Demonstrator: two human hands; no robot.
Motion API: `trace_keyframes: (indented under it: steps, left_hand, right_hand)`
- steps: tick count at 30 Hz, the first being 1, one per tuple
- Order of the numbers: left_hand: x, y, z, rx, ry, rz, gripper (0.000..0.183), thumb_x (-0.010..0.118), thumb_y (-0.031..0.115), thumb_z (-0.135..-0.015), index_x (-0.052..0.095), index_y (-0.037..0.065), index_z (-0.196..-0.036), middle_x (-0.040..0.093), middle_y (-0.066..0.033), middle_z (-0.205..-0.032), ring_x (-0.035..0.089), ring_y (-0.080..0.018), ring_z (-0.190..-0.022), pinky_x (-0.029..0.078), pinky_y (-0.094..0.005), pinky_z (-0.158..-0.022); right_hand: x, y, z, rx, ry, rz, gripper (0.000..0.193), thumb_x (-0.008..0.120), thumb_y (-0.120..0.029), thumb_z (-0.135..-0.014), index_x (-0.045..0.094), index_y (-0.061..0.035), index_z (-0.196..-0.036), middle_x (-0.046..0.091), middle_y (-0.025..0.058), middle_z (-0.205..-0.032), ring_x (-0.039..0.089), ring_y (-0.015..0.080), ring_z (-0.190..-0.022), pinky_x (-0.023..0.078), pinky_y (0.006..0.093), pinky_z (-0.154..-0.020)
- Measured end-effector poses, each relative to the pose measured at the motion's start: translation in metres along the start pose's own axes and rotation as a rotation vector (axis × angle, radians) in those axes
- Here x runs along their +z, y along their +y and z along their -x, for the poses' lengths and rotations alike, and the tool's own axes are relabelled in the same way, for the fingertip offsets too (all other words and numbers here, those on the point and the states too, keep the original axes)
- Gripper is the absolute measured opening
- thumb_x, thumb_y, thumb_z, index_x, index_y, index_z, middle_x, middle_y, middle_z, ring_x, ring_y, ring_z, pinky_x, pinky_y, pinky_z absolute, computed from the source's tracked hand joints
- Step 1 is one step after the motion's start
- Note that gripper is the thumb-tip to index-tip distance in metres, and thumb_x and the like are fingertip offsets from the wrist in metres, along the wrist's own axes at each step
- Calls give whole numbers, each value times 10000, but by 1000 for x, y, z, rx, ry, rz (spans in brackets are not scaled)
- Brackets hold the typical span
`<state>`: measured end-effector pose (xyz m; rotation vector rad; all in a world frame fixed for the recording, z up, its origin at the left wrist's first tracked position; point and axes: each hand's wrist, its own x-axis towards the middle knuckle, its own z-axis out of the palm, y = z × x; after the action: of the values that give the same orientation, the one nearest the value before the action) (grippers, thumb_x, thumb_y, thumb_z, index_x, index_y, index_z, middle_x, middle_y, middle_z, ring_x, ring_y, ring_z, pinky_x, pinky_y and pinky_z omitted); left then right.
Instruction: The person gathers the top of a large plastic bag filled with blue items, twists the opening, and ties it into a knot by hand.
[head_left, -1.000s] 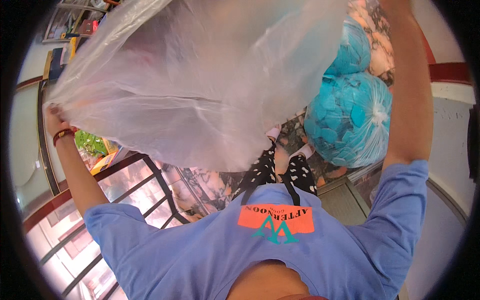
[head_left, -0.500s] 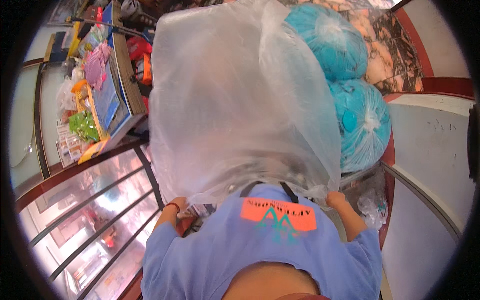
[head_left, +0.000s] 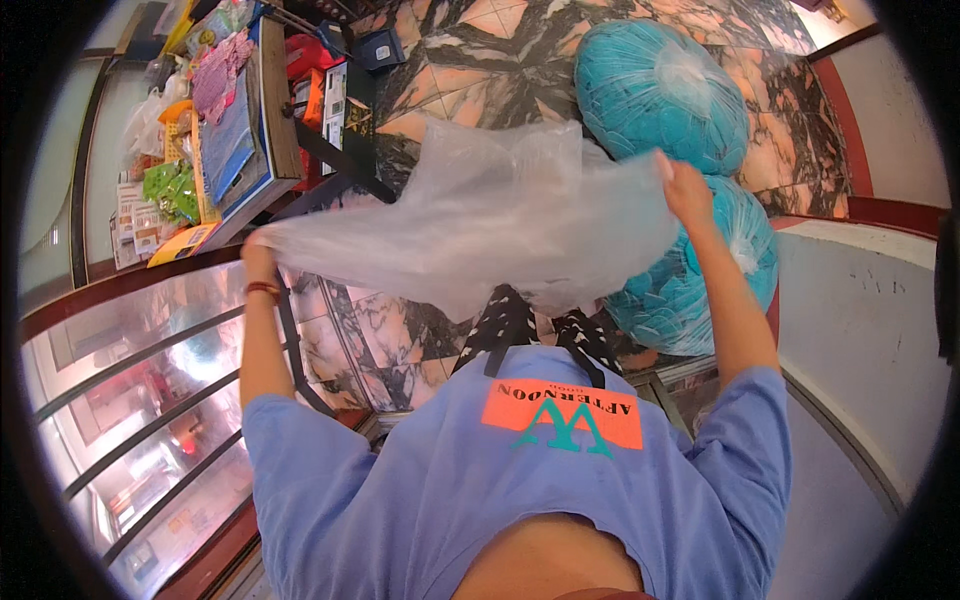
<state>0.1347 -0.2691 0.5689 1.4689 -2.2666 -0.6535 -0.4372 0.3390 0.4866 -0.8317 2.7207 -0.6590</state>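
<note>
Head view. The left hand (head_left: 257, 262) and the right hand (head_left: 685, 192) are raised well apart, fingers of each clamped on an end of a translucent plastic bag (head_left: 490, 225), which is stretched between them.

Surroundings: beyond and to the left of the left fingers stands a cluttered table (head_left: 279, 100) bearing a pink cloth (head_left: 220, 78), a green packet (head_left: 172, 190) and a blue folded item (head_left: 232, 140). A dark metal bar (head_left: 345, 163) projects from the table side toward the plastic bag, past the left fingers. A barred railing (head_left: 160, 365) lies below and left of the left fingers. A pale wall (head_left: 850, 310) stands to the right of the right fingers, well apart.

Containers: two clear sacks filled with turquoise pieces rest on the marble floor (head_left: 460, 70). The farther sack (head_left: 640, 110) lies just beyond the right fingers; the nearer sack (head_left: 665, 310) lies below them, partly covered by the plastic bag and the right forearm. Both sacks show a whitish, gathered patch. The plastic bag hangs slack and creased.
</note>
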Motion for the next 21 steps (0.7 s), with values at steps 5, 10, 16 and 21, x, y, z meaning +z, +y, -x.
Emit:
trace_keyframes:
  steps: [5,10,16,21]
  left_hand:
    - [-166,10,-4,-234,255,25,206,546,206,-882,668,45,-920,625,-60,-802,529,-128,-607,401,-284,-489]
    - [-224,43,99,37,503,422,405,494,101,-851,563,19,-1241,559,19,-742,454,-91,-563,371,-222,-476]
    - [-222,211,216,-23,779,-39,404,499,131,-905,548,-31,-1271,664,-144,-1105,631,-215,-917,497,-327,-799]
    - [-137,221,272,124,542,-342,358,659,188,-886,594,-64,-1132,674,-188,-1065,629,-290,-947,478,-389,-835]
  right_hand:
    - [-62,-87,-77,-110,61,-361,488,442,-441,-956,668,-13,-893,637,262,-842,617,415,-809,476,491,-695]
    - [-128,-155,-104,-585,436,-312,351,555,-357,-928,647,-20,-957,613,118,-732,626,263,-764,493,392,-712]
    - [-201,-170,-81,-780,281,-1037,151,588,-90,-842,663,9,-928,671,116,-847,634,237,-820,479,297,-763]
    - [-182,-81,-105,-799,978,117,466,521,-18,-710,592,3,-1170,609,219,-1115,551,375,-1063,426,419,-936]
